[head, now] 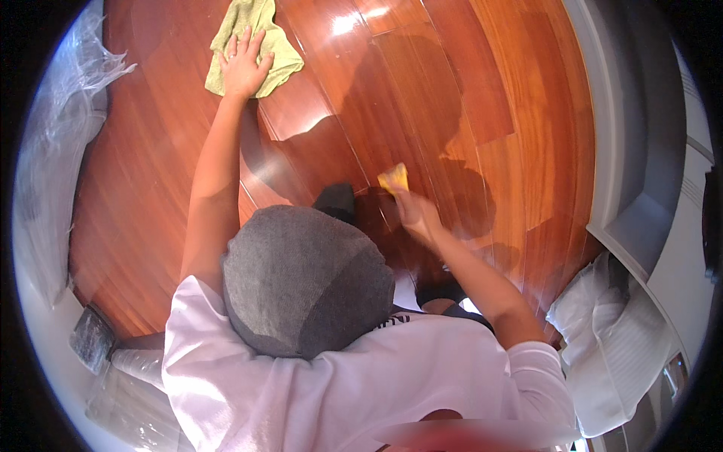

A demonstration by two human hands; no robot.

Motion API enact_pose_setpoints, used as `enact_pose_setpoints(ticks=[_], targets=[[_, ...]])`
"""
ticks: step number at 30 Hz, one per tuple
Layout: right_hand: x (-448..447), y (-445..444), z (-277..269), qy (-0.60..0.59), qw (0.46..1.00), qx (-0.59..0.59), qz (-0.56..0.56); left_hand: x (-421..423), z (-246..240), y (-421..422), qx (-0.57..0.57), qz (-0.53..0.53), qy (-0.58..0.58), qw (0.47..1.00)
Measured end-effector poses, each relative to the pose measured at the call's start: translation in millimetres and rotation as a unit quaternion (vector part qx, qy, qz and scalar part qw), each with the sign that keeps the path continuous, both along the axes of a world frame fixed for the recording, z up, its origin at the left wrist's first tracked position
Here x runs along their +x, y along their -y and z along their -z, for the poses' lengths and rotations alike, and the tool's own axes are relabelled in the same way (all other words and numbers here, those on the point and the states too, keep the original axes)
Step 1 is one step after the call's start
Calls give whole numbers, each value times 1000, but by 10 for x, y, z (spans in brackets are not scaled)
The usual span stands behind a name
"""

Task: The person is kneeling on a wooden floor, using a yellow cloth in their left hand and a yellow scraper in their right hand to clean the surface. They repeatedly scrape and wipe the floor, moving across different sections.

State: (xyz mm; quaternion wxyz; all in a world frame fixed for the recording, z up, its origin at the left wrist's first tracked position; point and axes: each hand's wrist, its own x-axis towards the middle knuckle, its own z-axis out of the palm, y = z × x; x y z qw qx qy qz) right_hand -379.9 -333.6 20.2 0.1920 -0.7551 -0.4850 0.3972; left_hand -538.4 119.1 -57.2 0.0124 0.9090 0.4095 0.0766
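My left hand (245,66) lies flat with spread fingers on a crumpled yellow-green cloth (285,56), which rests on the glossy reddish wooden floor (316,85). A ring shows on one of its fingers. My right hand (418,217) grips a small yellow wedge-shaped tool (393,178) by its narrow end, and the wide end points away from me, low over or against the floorboards. Blur hides the tool's exact kind and whether it touches the wood. Both arms reach forward past a grey cap (310,277), and a dark shoe or sock tip shows just ahead of it.
Clear plastic film (62,141) covers something along the left side. At lower right stands a pale, wrapped or cloth-covered item (615,350). A grey-white skirting or frame (607,113) curves along the right edge. Shadows and bright glare fall across the boards.
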Motion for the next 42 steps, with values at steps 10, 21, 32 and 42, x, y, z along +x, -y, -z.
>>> enact_pose_setpoints(ticks=[10,21,32,42], targets=[[-78,-421,286,20,996,-10,90,1,18,10,-5,-16,-20,1000],[-218,751,-181,-55,982,-178,-35,313,-237,347,65,-63,25,996],[65,742,11,-65,991,-93,-76,957,-894,1619,-288,-5,251,924],[1624,2897,-1054,60,919,-390,0,1544,-348,3785,-264,695,-45,667]])
